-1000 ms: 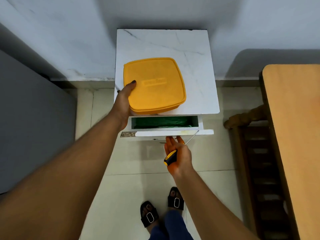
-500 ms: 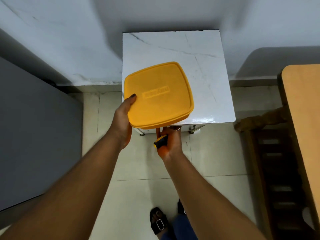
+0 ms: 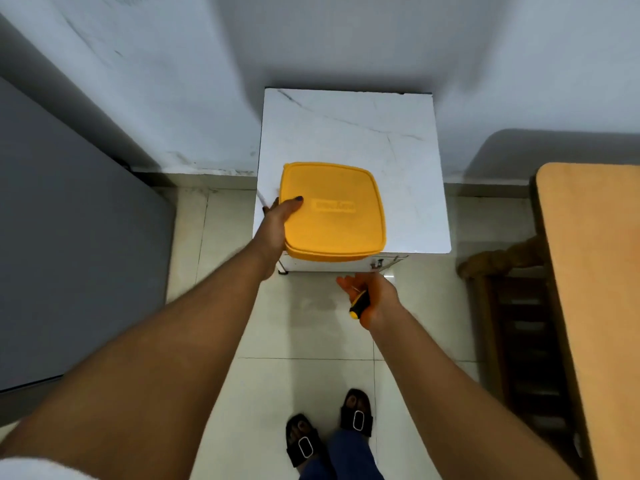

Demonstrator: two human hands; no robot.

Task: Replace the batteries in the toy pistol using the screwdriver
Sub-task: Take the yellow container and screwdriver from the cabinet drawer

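A square, round-cornered yellow plastic box (image 3: 334,211) with a smooth matte lid is sitting over the near edge of the white marble-patterned cabinet (image 3: 349,133), glossy and veined. The left hand (image 3: 277,220) is gripping the box's left edge, thumb lying on the lid, fingers hidden underneath. The right hand (image 3: 372,296) is hovering palm-up just below the cabinet front, fingers (image 3: 346,282) loosely spread, the thumb pinning the screwdriver (image 3: 358,303) by its yellow-and-black handle across the palm. The toy pistol isn't showing anywhere. Pale shiny tiled floor (image 3: 311,323) beneath; a tan wooden bench (image 3: 595,271) is standing right.
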